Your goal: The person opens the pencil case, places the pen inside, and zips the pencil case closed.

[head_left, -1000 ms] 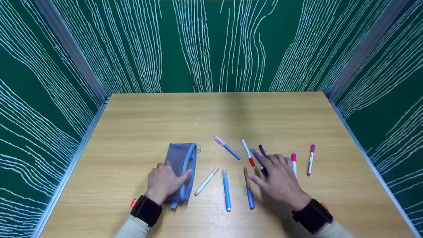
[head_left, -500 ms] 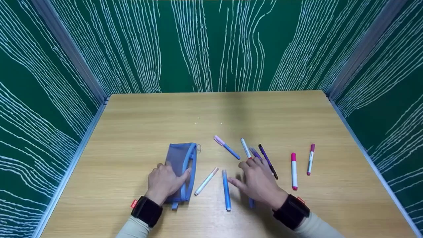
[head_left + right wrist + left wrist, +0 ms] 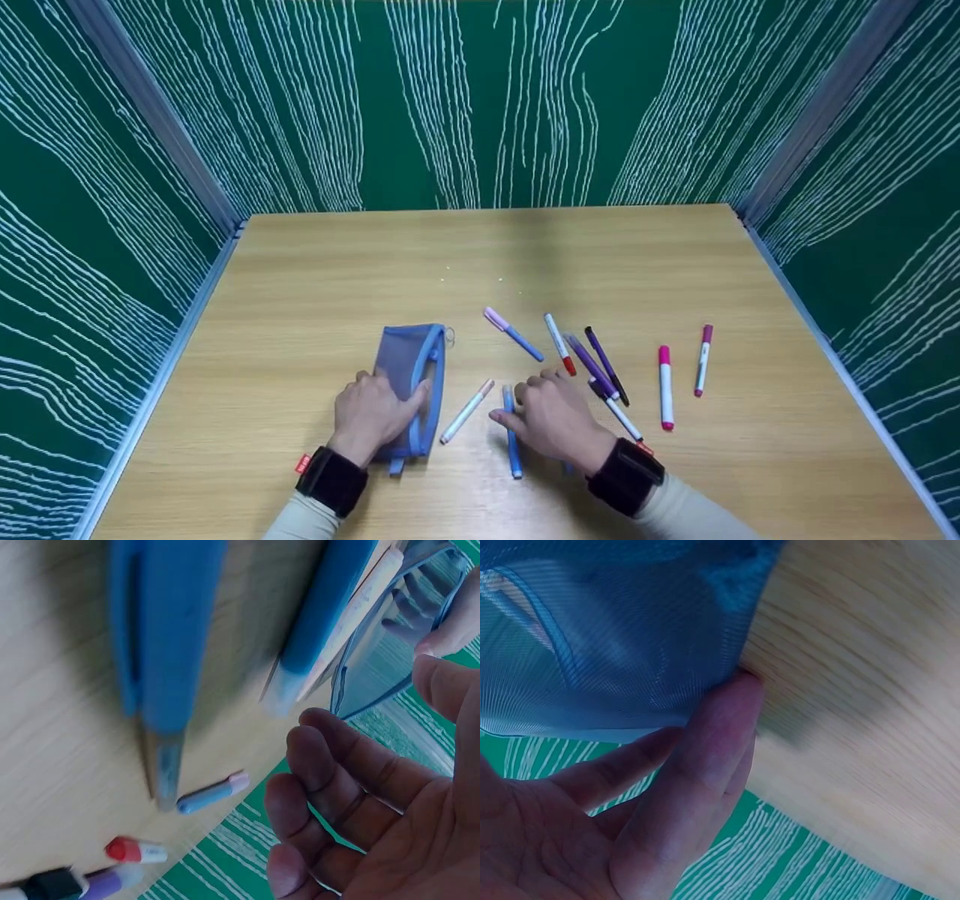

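Note:
On the table's left part lies a blue mesh pencil case (image 3: pixel 405 375) with its long zip opening facing right. My left hand (image 3: pixel 371 411) holds it, thumb at the opening; in the left wrist view the fingers (image 3: pixel 724 716) touch the mesh edge. My right hand (image 3: pixel 559 420) hovers over a light blue marker (image 3: pixel 514 450), fingers loosely bent, nothing between them. In the right wrist view the blue marker (image 3: pixel 322 615) lies just past the fingertips. A blue-capped pen with a brownish barrel (image 3: pixel 176 637) is close to that camera, mostly hidden under the hand in the head view.
A pale marker (image 3: pixel 467 412) lies beside the case. Further back are a lilac-and-blue pen (image 3: pixel 514 334) and a red-capped marker (image 3: pixel 560 345). Purple (image 3: pixel 591 366), black (image 3: pixel 607 366) and white (image 3: pixel 619 411) pens cluster right of the hand. Pink (image 3: pixel 666 388) and magenta-capped (image 3: pixel 703 360) markers lie farther right.
My right hand has moved left from the purple and black pens to above the light blue marker. Those pens now show uncovered. My left hand stays on the pencil case.

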`<state>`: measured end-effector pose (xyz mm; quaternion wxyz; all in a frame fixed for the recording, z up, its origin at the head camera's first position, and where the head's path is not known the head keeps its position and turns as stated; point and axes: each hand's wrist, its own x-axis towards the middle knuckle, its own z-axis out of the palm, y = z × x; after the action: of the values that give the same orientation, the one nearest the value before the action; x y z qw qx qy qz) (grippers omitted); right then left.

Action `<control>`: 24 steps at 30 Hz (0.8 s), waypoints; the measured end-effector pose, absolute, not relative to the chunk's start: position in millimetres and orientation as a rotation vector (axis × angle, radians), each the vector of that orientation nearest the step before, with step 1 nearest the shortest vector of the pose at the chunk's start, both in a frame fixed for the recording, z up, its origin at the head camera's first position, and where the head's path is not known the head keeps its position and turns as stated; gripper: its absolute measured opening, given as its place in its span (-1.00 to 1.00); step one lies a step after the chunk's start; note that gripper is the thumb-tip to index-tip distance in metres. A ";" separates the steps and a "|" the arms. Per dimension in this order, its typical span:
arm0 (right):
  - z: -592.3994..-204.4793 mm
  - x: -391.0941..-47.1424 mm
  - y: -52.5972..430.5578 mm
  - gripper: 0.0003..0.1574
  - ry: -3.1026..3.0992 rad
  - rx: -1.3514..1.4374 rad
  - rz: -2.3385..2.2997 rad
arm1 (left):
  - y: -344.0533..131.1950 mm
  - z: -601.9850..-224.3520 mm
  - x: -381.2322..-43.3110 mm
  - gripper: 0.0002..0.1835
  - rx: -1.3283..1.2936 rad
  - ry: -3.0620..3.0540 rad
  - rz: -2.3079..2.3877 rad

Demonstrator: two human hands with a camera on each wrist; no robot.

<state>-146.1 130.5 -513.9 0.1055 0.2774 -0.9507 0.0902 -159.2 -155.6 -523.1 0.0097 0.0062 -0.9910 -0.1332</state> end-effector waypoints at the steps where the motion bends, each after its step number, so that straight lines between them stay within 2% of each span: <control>1: -513.7 -145.7 127.4 -0.32 -2.808 0.824 0.273 | -155.7 -522.9 -159.1 -0.03 0.020 -3.095 -0.418; 18: -512.5 -148.5 88.5 -0.30 -2.900 0.821 0.089 | -154.5 -522.2 -157.1 -0.12 0.036 -3.092 -0.411; 24: -512.1 -150.1 75.4 -0.22 -3.022 0.752 -0.079 | -153.8 -522.3 -157.5 -0.07 0.047 -3.128 -0.404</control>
<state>-150.1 75.4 -512.1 0.0131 0.2415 -0.9700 -0.0254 -157.5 -153.8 -522.3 -0.0065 0.0148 -0.9916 -0.1282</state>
